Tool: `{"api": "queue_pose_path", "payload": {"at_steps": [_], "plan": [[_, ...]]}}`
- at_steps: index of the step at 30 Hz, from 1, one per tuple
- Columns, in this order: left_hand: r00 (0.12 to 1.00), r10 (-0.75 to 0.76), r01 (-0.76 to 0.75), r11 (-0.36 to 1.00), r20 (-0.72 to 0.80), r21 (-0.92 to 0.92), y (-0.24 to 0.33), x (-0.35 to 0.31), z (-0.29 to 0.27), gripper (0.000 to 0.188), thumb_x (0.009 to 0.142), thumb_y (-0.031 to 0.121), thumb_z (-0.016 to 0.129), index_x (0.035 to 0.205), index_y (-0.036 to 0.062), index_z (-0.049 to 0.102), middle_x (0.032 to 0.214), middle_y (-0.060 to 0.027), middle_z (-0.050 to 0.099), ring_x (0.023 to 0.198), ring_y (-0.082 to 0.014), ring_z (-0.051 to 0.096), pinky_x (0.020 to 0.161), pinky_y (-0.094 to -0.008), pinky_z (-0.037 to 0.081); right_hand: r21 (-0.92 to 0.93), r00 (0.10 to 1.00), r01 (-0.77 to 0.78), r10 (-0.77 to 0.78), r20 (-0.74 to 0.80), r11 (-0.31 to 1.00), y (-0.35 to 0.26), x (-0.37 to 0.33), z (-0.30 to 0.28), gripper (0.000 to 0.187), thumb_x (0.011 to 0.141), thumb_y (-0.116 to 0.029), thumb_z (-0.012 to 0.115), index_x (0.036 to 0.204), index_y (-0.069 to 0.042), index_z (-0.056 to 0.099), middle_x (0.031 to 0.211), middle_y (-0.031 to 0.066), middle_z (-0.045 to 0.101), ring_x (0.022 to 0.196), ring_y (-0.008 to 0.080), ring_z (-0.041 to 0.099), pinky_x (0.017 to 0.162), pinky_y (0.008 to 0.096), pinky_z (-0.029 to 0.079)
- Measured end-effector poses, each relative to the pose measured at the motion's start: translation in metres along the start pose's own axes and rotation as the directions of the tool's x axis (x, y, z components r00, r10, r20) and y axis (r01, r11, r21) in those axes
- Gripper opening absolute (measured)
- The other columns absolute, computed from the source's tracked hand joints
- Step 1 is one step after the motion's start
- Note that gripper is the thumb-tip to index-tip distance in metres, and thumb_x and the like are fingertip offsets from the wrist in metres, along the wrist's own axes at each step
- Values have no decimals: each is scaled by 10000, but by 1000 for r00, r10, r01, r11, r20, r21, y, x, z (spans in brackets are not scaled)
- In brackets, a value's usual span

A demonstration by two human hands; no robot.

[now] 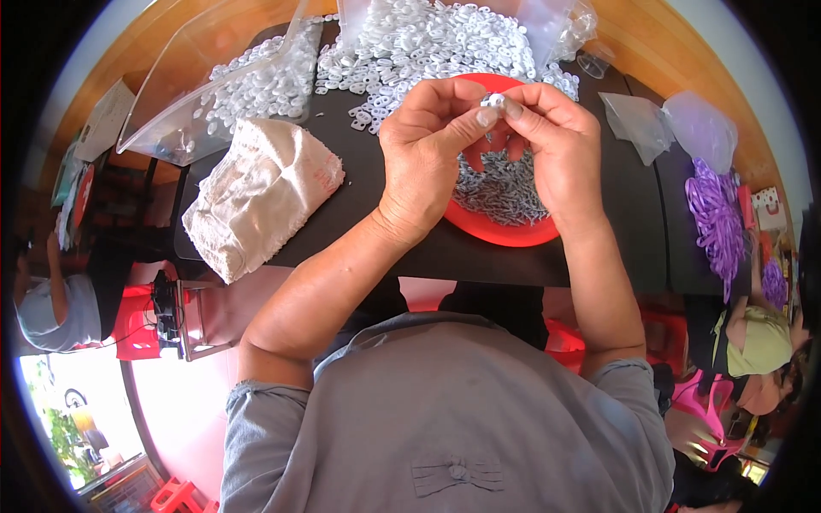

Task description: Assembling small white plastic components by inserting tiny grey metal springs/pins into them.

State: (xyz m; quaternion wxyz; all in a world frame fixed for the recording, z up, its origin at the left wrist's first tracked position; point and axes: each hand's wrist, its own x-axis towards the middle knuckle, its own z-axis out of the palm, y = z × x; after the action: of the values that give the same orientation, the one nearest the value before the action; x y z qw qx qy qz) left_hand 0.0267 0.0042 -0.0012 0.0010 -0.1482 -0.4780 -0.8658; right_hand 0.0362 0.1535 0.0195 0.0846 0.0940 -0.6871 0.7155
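Observation:
Over a red bowl (pixel 492 232), both my hands meet fingertip to fingertip. Between them is a small white plastic piece (pixel 493 100), pinched by the thumb and fingers of my left hand (pixel 419 158) and of my right hand (pixel 564 145). Its details are too small to make out, and fingers cover part of it. The bowl below is filled with many small grey screws (pixel 505 190). Just beyond my hands, a heap of small white plastic pieces with holes (pixel 428 47) spreads over the dark table (pixel 342 231).
A clear plastic bin (pixel 162 120) leans at the left beside smooth white pieces (pixel 265 85). A cream cloth (pixel 261 188) lies left of my forearm. Clear bags (pixel 637 124) and purple ribbon (pixel 714 209) are at the right. Other people sit at both sides.

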Motion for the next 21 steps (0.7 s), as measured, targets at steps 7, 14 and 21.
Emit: {"api": "queue_pose_path", "payload": {"at_steps": [7, 14, 21], "plan": [[977, 3, -33, 990, 212, 139, 9, -2, -1, 302, 789, -36, 741, 1070, -36, 632, 862, -72, 672, 704, -96, 616, 539, -215, 491, 3, 972, -152, 149, 181, 988, -16, 4, -19, 213, 893, -216, 650, 890, -5, 679, 715, 27, 643, 572, 98, 575, 517, 205, 404], [971, 79, -106, 989, 226, 108, 8, -3, 1, 273, 772, -117, 710, 1017, -67, 600, 841, -156, 675, 727, -204, 693, 653, -295, 585, 6, 949, -192, 184, 254, 981, -16, 3, -22, 249, 916, -211, 638, 969, 32, 638, 731, 46, 623, 544, 113, 591, 461, 184, 392], [955, 157, -193, 973, 252, 124, 3, -6, -2, 229, 776, -123, 702, 971, -78, 591, 831, -160, 663, 706, -239, 701, 637, -313, 600, 39, 913, -257, 230, 339, 966, -16, 0, -21, 241, 913, -203, 643, 913, 36, 616, 686, 50, 594, 477, 106, 550, 407, 165, 345]]}}
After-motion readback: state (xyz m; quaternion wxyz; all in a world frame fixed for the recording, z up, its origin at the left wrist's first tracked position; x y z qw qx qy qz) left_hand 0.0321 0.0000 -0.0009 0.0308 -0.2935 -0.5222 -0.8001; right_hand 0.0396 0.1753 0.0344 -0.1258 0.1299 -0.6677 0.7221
